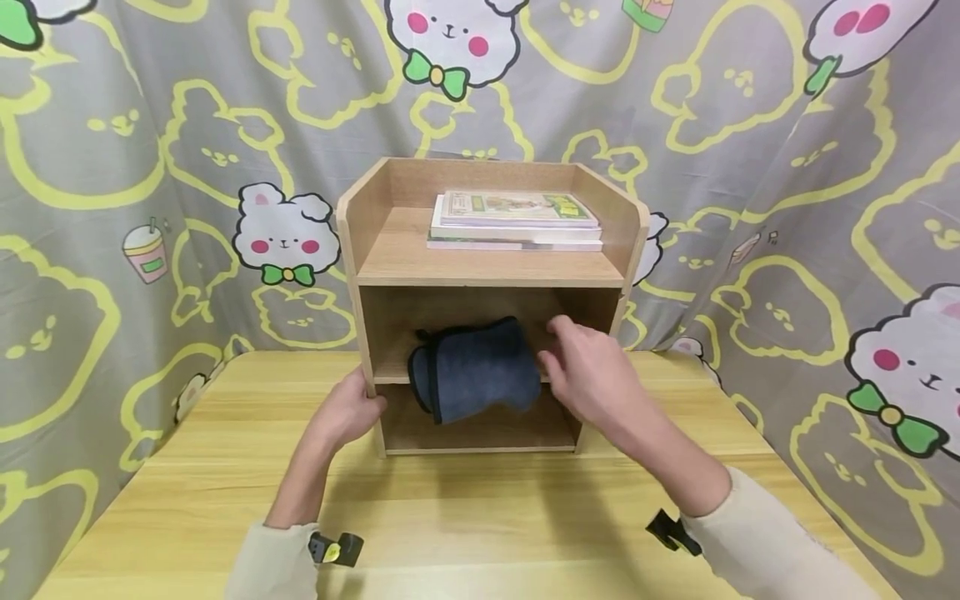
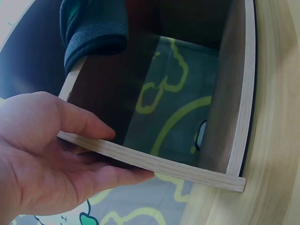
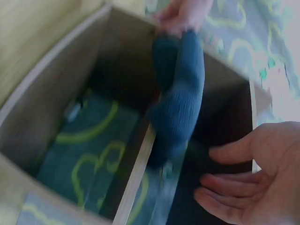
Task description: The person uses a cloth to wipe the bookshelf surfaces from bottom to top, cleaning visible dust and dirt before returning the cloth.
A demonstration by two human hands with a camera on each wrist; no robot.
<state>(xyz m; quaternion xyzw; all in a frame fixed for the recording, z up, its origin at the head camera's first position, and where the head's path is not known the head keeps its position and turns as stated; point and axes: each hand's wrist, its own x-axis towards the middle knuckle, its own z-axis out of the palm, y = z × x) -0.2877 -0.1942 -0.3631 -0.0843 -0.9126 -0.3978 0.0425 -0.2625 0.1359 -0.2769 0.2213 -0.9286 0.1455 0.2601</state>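
Note:
A small wooden shelf unit stands on the table. Over the front edge of its middle board lies a dark blue folded cloth with black edging, part of it hanging down in front of the lower compartment. My left hand grips the unit's left side panel; in the left wrist view the thumb is inside it and the fingers outside. Just right of the cloth is my right hand. In the right wrist view its fingers are loosely bent, apart from the cloth, with nothing between them and the thumb.
Several books lie stacked on the top board. The light wood table carries the unit, and a grey patterned curtain hangs behind and at both sides. A black strap piece sits at the left sleeve, another at the right.

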